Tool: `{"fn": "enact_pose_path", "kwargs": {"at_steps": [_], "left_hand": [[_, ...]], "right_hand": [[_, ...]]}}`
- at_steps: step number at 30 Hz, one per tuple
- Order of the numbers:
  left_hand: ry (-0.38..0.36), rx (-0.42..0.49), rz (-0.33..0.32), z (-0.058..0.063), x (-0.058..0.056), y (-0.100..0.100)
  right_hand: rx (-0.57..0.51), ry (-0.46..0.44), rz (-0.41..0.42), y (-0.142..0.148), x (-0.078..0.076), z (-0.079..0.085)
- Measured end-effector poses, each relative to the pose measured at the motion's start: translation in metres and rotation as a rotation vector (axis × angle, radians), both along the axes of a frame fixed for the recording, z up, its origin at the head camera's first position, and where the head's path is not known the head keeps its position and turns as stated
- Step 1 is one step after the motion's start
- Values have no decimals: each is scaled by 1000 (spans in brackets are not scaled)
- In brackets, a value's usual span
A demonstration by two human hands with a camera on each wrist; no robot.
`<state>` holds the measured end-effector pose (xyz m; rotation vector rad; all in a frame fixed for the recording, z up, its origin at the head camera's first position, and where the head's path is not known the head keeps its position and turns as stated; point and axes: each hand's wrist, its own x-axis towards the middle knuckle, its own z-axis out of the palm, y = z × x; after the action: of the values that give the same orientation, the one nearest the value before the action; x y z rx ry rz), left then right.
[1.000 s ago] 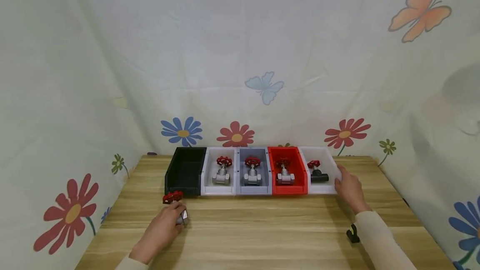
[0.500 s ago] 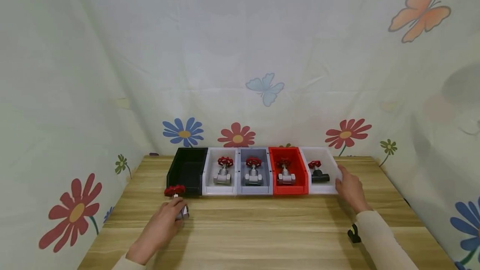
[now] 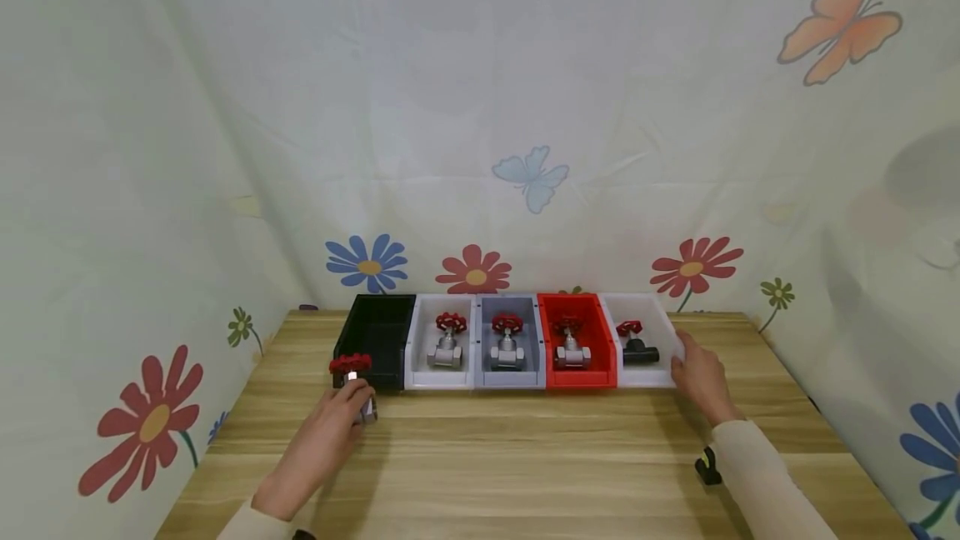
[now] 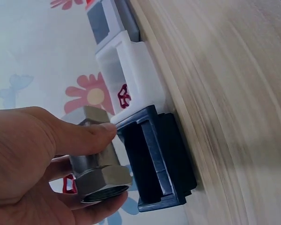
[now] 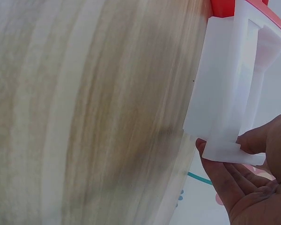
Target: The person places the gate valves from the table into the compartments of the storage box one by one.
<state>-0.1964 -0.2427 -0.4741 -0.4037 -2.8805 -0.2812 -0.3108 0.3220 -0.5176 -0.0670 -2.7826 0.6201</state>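
My left hand [image 3: 327, 428] grips a metal gate valve [image 4: 97, 164] by its silver body, the red handwheel [image 3: 350, 363] pointing up. The valve is just in front of the black bin [image 3: 375, 338] at the left end of the row. In the left wrist view, thumb and fingers wrap round the hexagonal-ended body. My right hand [image 3: 703, 377] pinches the outer side wall of the white bin [image 5: 225, 98] at the right end, thumb inside and fingers outside. That bin holds a black valve [image 3: 639, 352] with a red handwheel.
Between the end bins stand a white bin [image 3: 438, 380], a grey bin [image 3: 510, 379] and a red bin [image 3: 581, 378], each with a silver red-wheeled valve in it. The bins stand on a wooden table [image 3: 495, 465] before a flowered curtain [image 3: 420, 90].
My left hand has raised the valve and carried it slightly forward, its handwheel now overlapping the black bin's front edge in the head view. My right hand stays on the right-hand white bin.
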Motion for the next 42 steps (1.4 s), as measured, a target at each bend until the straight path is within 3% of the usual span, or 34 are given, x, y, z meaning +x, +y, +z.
{"fn": "enact_pose_path", "kwargs": {"at_steps": [4,8,29,42], "left_hand": [[70,-4,-10,0,-3,0],[95,6,-16,2,-8,0],[88,39,-17,9,-35,-7],[70,41,-7,11,-57,-9]], "right_hand": [[1,7,1,0,0,-1],[7,5,-4,0,0,-1],[0,9,14,0,1,-1],[5,27,20,1,0,-2]]}}
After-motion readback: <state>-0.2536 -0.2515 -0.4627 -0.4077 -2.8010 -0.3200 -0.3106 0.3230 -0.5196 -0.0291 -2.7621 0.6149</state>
